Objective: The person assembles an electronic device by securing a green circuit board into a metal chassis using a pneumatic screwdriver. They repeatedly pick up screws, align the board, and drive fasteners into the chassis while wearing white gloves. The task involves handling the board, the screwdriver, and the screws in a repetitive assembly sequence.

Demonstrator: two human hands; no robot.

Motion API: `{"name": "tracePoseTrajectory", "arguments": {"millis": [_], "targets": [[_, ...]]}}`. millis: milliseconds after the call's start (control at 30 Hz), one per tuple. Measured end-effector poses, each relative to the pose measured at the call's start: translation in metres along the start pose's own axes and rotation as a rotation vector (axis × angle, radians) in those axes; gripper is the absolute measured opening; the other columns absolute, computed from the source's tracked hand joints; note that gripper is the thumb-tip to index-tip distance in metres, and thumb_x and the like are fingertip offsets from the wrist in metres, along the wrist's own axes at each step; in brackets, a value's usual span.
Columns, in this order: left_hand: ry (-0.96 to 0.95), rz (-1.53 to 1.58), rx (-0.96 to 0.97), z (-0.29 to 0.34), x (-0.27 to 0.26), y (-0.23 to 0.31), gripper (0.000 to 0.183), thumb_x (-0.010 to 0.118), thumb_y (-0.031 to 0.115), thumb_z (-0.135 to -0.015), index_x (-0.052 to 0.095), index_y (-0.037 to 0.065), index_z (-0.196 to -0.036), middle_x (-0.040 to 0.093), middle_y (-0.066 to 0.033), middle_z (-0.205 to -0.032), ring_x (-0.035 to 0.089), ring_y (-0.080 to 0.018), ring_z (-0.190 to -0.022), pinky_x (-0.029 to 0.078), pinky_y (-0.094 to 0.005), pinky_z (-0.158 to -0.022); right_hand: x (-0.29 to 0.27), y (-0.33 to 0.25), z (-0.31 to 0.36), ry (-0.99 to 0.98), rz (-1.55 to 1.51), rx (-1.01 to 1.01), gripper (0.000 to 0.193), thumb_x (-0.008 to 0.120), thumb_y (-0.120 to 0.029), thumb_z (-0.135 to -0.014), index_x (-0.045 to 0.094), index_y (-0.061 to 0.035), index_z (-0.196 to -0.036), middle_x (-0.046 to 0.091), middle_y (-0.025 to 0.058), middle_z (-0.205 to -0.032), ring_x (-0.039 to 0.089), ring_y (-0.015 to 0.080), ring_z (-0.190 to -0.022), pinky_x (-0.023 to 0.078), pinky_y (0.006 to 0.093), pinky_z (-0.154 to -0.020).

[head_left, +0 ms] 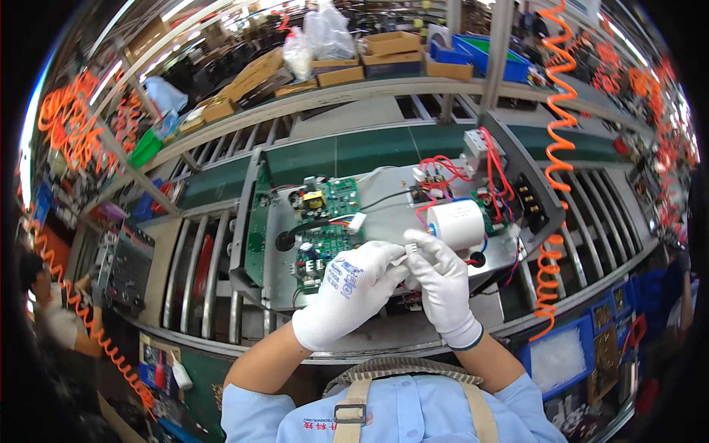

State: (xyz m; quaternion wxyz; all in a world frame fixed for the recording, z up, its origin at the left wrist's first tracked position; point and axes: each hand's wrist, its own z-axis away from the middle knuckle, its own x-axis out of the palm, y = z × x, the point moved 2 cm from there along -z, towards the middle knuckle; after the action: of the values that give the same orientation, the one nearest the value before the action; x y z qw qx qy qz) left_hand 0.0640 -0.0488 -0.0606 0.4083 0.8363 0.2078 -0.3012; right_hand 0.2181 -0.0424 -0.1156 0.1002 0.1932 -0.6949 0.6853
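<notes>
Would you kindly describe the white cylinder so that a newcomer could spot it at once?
Find the open metal chassis at the centre of the picture. In its right half, just beyond the gloved right hand, sits the thick white cylinder. Its bulky round body sets it apart from the thin red wires nearby.

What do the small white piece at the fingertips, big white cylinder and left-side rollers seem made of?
Small white piece: perhaps moulded plastic, matte, seemingly slotted; too small for certainty. Big white cylinder: probably plastic, smooth and pale. Rollers: likely bare metal, grey with bright reflected streaks.
</notes>
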Motion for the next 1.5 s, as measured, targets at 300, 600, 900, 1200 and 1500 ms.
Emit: {"name": "tracePoseTrajectory", "arguments": {"millis": [300,600,900,1200,1500], "targets": [[0.254,-0.493,0.030,-0.015,-0.047,-0.045,0.032,0.068,0.010,-0.076,0.064,-0.001,-0.106,0.067,-0.0175,-0.100,0.064,-0.0351,-0.093,0.048,-0.0428,-0.087,0.044,-0.035,-0.090,-0.288,0.112,0.084,0.028,0.050,-0.022,-0.100,0.051,-0.0058,-0.122,0.062,0.0035,-0.093,0.063,0.0099,-0.075,0.050,0.0220,-0.062],[0.515,0.100,-0.197,0.017,-0.048,-0.075,0.024,0.059,0.004,-0.084,0.063,0.001,-0.107,0.063,-0.0111,-0.092,0.059,-0.0264,-0.088,0.047,-0.0354,-0.079,0.056,-0.050,-0.163,-0.381,0.892,0.156,0.018,0.056,-0.019,-0.097,0.060,-0.0031,-0.105,0.061,0.0017,-0.078,0.053,0.0072,-0.063,0.046,0.0212,-0.055],[0.506,-0.049,-0.108,0.034,-0.039,-0.097,0.026,0.058,0.008,-0.086,0.062,0.001,-0.111,0.066,-0.0109,-0.094,0.061,-0.0266,-0.093,0.040,-0.0406,-0.098,0.050,-0.041,-0.170,-0.602,1.277,0.270,0.026,0.066,-0.031,-0.087,0.068,-0.0077,-0.078,0.064,-0.0009,-0.069,0.052,0.0079,-0.061,0.041,0.0281,-0.059],[0.590,0.293,-0.192,0.047,-0.033,-0.106,0.031,0.052,0.018,-0.099,0.056,-0.004,-0.120,0.058,-0.0135,-0.116,0.059,-0.0201,-0.105,0.045,-0.0326,-0.095,0.045,-0.026,-0.192,-0.513,1.023,0.336,0.028,0.065,-0.030,-0.091,0.064,-0.0079,-0.074,0.063,-0.0033,-0.068,0.049,0.0028,-0.058,0.040,0.0216,-0.052],[0.639,0.230,-0.228,0.041,-0.035,-0.102,0.030,0.056,0.003,-0.088,0.059,0.000,-0.117,0.068,-0.0107,-0.102,0.062,-0.0260,-0.101,0.035,-0.0422,-0.107,0.054,-0.050,-0.172,-0.513,0.999,0.321,0.018,0.059,-0.016,-0.093,0.065,-0.0044,-0.105,0.059,-0.0025,-0.078,0.047,0.0032,-0.061,0.039,0.0196,-0.054]]}}
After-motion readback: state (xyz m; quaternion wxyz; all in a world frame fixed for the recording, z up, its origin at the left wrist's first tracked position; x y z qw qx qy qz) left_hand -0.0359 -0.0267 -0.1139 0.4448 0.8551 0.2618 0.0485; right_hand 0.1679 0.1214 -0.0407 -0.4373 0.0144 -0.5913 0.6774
